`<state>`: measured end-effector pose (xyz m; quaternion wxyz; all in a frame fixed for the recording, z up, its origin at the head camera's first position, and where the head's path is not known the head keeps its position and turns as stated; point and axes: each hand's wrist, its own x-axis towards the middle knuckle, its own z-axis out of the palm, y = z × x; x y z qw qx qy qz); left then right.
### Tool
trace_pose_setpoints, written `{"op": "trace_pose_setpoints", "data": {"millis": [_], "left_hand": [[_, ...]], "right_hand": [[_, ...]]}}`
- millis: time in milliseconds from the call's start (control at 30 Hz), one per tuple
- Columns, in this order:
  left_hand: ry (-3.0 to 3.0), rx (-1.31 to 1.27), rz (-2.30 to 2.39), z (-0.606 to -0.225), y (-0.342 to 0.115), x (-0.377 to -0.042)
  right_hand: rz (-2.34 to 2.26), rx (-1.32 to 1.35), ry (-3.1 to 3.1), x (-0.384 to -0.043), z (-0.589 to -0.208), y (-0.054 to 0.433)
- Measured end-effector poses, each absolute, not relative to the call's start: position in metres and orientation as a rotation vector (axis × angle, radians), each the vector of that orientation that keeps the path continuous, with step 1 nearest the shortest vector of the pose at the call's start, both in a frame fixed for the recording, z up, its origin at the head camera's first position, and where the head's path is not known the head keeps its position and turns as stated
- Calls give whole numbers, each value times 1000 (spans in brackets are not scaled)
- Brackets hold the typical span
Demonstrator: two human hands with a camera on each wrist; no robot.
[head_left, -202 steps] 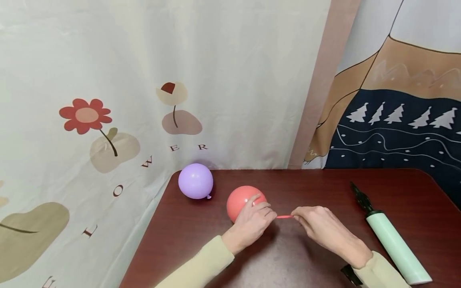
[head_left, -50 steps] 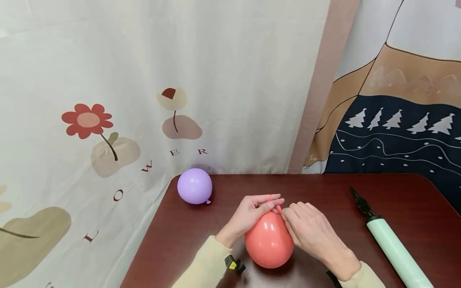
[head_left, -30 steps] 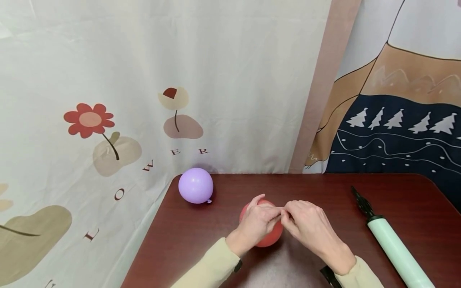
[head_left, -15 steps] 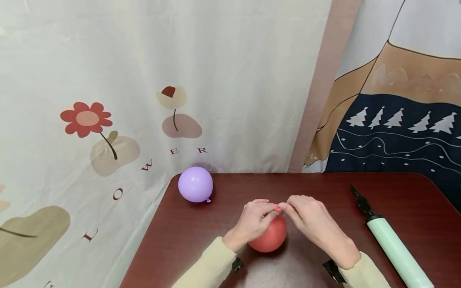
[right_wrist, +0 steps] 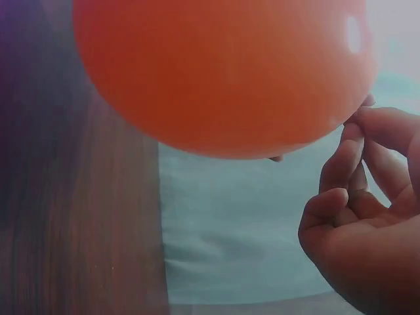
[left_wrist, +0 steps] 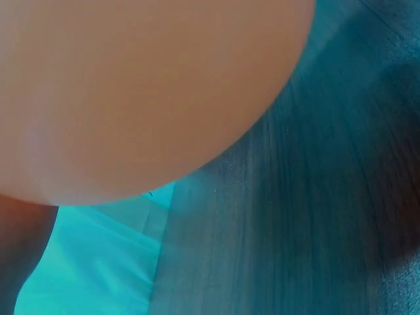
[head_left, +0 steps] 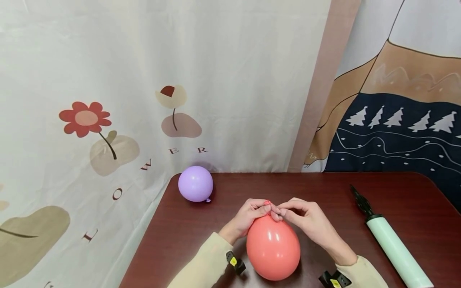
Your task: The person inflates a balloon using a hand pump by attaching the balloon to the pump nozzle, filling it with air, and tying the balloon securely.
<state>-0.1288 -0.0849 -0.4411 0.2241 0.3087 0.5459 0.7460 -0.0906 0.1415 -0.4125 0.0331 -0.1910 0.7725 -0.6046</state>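
A round, inflated red balloon (head_left: 273, 250) hangs below both hands, its neck upward; it fills much of the left wrist view (left_wrist: 151, 92) and the top of the right wrist view. My left hand (head_left: 248, 216) grips the neck from the left, and the red rolled mouth sticks up by its thumb. From the right, my right hand (head_left: 306, 218) pinches at the neck with thumb and forefinger, against the left fingertips. In the right wrist view its other fingers (right_wrist: 328, 210) are curled. Most of the neck is hidden between the fingers.
A knotted purple balloon (head_left: 195, 184) rests at the table's back left. A pale green hand pump (head_left: 397, 250) with a black nozzle lies along the right side of the dark red table (head_left: 324, 184). Printed curtains (head_left: 237, 100) hang directly behind the table.
The neck was stretched sideways between the hands, then worked around the left fingers. The balloon has since swung toward the front, below the hands, and its mouth now shows at the left thumb.
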Motion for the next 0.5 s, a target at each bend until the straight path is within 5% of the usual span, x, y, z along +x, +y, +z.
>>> {"op": "trace_pose_setpoints", "data": {"millis": [500], "left_hand": [[1300, 906, 2040, -447, -87, -131]], "right_hand": [[-1817, -537, 2230, -95, -410, 136]]}}
